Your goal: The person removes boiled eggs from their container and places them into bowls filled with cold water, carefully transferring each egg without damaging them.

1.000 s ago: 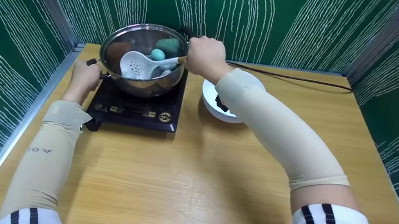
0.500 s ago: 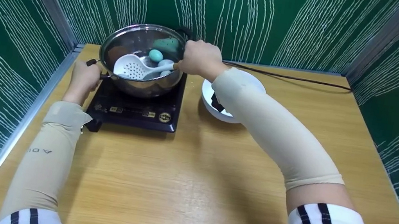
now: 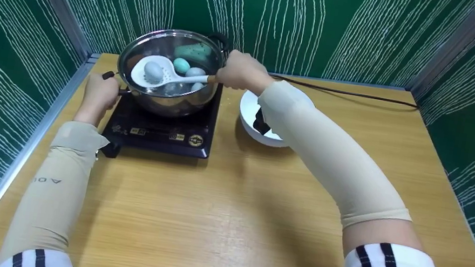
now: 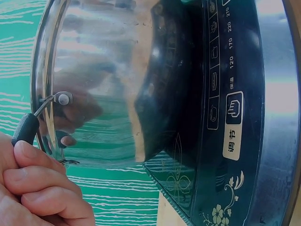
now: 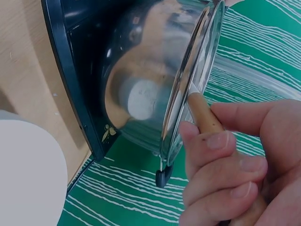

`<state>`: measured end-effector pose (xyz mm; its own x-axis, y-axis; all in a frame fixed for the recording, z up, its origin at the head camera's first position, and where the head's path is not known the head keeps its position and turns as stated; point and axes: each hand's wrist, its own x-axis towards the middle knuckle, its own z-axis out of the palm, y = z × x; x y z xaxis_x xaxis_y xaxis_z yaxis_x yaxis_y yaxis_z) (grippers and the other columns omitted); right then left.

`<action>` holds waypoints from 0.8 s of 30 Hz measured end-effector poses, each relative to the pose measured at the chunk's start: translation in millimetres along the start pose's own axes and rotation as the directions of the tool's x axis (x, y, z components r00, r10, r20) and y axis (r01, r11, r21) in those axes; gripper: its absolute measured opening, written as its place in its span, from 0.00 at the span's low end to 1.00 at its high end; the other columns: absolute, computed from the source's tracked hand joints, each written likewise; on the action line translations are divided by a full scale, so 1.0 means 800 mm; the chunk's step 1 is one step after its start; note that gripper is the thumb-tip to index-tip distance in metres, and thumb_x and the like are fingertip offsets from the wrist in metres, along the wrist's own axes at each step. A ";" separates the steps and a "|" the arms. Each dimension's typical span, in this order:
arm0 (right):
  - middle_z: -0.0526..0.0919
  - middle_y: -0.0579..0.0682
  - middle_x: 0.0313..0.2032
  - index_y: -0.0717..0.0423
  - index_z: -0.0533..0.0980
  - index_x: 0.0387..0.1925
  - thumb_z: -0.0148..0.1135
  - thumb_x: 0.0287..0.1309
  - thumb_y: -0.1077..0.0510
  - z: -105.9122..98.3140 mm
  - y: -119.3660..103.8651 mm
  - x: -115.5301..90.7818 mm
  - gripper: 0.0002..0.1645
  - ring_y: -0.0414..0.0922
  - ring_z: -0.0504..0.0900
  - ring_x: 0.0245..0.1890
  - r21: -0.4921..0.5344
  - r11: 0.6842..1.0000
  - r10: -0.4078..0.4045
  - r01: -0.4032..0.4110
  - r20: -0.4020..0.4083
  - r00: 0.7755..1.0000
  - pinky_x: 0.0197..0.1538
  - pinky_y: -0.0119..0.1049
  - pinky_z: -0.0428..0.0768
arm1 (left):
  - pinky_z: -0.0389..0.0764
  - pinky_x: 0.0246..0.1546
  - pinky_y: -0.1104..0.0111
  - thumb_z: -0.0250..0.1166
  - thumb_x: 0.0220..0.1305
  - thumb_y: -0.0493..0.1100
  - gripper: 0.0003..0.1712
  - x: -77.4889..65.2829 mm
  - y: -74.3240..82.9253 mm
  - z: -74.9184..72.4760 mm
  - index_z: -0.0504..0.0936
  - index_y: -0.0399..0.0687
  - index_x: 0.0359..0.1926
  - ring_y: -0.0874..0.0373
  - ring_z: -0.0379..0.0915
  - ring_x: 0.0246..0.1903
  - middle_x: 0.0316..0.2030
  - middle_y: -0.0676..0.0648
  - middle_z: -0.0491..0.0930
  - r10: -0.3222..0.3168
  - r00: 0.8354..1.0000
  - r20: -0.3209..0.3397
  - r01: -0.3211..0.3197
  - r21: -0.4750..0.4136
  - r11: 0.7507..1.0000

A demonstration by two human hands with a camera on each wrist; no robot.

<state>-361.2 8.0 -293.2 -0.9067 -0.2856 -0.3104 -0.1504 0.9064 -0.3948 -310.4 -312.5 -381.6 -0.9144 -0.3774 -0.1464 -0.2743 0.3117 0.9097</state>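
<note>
My left hand grips the black side handle of a steel pot. In my right hand is the wooden handle of a white slotted ladle, held between thumb and curled fingers. The ladle's perforated bowl is within the pot's opening, and a pale blue egg rests in it. Beside it in the pot lie a turquoise egg and two pale eggs, one partly hidden by the ladle's shaft. The right wrist view shows the shaft passing over the pot's rim.
The pot stands on a black induction cooker at the table's back left. Right of it is a white bowl, partly covered by my right forearm. A dark cable runs along the back edge. Green patterned walls enclose the table.
The ladle has moved left and risen inside the pot, and a pale blue egg now sits in its bowl. My left hand stays on the pot handle.
</note>
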 end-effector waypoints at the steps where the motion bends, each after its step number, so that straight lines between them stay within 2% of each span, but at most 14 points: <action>1: 0.79 0.46 0.31 0.49 0.79 0.41 0.60 0.62 0.41 -0.002 0.002 0.000 0.18 0.40 0.73 0.26 0.002 1.000 0.009 -0.009 -0.002 1.000 0.26 0.33 0.69 | 0.59 0.11 0.71 0.45 0.61 0.36 0.04 0.000 0.000 0.000 0.63 0.41 0.38 0.63 0.59 0.09 0.10 0.56 0.62 0.001 1.000 0.000 -0.001 -0.007 1.000; 6: 0.79 0.45 0.35 0.50 0.78 0.44 0.61 0.61 0.38 -0.014 0.011 -0.004 0.22 0.40 0.73 0.28 0.022 0.999 0.042 -0.041 -0.010 0.999 0.28 0.33 0.71 | 0.61 0.12 0.71 0.45 0.63 0.37 0.13 0.001 -0.001 -0.001 0.63 0.38 0.47 0.63 0.60 0.11 0.13 0.55 0.64 -0.019 1.000 0.013 0.019 0.001 1.000; 12: 0.79 0.47 0.37 0.51 0.76 0.49 0.59 0.64 0.43 -0.028 0.023 -0.012 0.20 0.41 0.73 0.28 0.089 0.995 0.053 -0.050 -0.037 0.998 0.29 0.33 0.72 | 0.63 0.14 0.71 0.44 0.65 0.39 0.19 0.001 0.000 -0.002 0.62 0.36 0.55 0.63 0.61 0.13 0.18 0.54 0.65 -0.025 0.999 0.022 0.024 0.020 1.000; 15: 0.79 0.49 0.40 0.51 0.77 0.50 0.59 0.64 0.44 -0.035 0.029 -0.017 0.20 0.42 0.74 0.30 0.109 0.993 0.055 -0.049 -0.049 0.997 0.32 0.34 0.74 | 0.63 0.14 0.71 0.44 0.65 0.39 0.18 0.001 0.000 -0.002 0.62 0.37 0.55 0.63 0.62 0.14 0.18 0.54 0.65 -0.024 0.999 0.022 0.023 0.019 1.000; 18: 0.79 0.49 0.42 0.52 0.76 0.52 0.59 0.64 0.44 -0.041 0.035 -0.022 0.21 0.42 0.75 0.33 0.117 0.992 0.060 -0.054 -0.053 0.997 0.34 0.34 0.76 | 0.62 0.13 0.71 0.44 0.65 0.39 0.13 0.000 0.000 -0.002 0.63 0.39 0.49 0.63 0.61 0.13 0.16 0.55 0.65 -0.018 1.000 0.022 0.017 0.016 1.000; 21: 0.78 0.47 0.37 0.52 0.78 0.50 0.59 0.64 0.45 -0.046 0.042 -0.026 0.20 0.42 0.74 0.30 0.109 0.993 0.060 -0.052 -0.070 0.996 0.31 0.33 0.74 | 0.62 0.13 0.71 0.45 0.65 0.38 0.09 -0.001 0.001 -0.002 0.63 0.41 0.45 0.63 0.61 0.12 0.14 0.55 0.64 -0.018 1.000 0.022 0.018 0.014 1.000; 24: 0.74 0.45 0.29 0.52 0.79 0.46 0.60 0.62 0.44 -0.052 0.049 -0.030 0.19 0.41 0.70 0.25 0.092 0.995 0.054 -0.045 -0.097 0.994 0.27 0.33 0.69 | 0.62 0.14 0.71 0.45 0.66 0.39 0.10 -0.002 0.002 -0.004 0.63 0.42 0.46 0.63 0.61 0.12 0.15 0.55 0.64 -0.020 0.999 0.025 0.020 0.016 1.000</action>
<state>-361.6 63.2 -265.5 -0.9473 -0.2049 -0.2463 -0.0723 0.8857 -0.4585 -308.8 -313.9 -378.6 -0.9157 -0.3621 -0.1744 -0.2972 0.3177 0.9004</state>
